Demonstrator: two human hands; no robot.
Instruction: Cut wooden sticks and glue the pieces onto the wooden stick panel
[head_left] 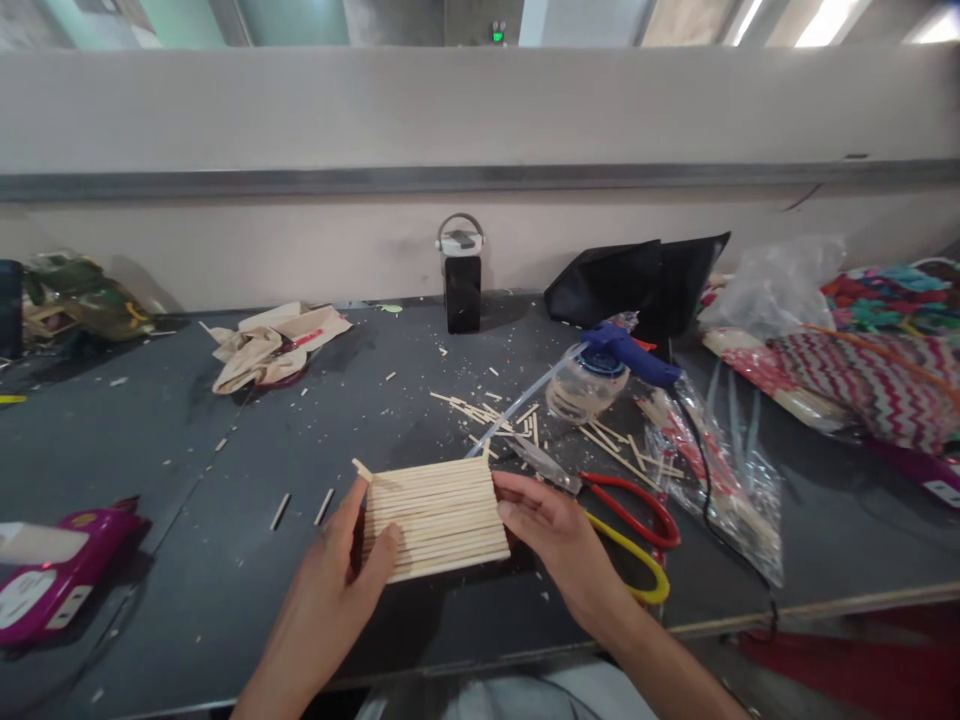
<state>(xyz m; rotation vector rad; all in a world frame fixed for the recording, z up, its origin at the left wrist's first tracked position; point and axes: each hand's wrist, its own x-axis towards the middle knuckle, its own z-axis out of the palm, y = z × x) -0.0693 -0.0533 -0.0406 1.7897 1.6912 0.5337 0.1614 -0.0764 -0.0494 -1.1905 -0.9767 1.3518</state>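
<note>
A panel of thin wooden sticks point(442, 510), laid side by side, is held above the near part of the table. My left hand point(345, 575) grips its left edge, with the thumb on the face and the fingers behind. At the right edge, my right hand point(551, 535) holds the panel between thumb and fingers. Short stick ends jut up at both upper corners. Just right of my right hand lie scissors point(626, 510) with one red and one yellow handle loop. Beyond the panel are loose wooden sticks point(495, 415).
A blue glue gun point(634, 352) with a long glue stick rests on a clear round container point(581, 395); its cord runs down right. Plastic packets point(724, 470) lie at right. A purple device point(71, 570) is at left, crumpled cloth point(274, 345) and a black bottle point(463, 290) further back.
</note>
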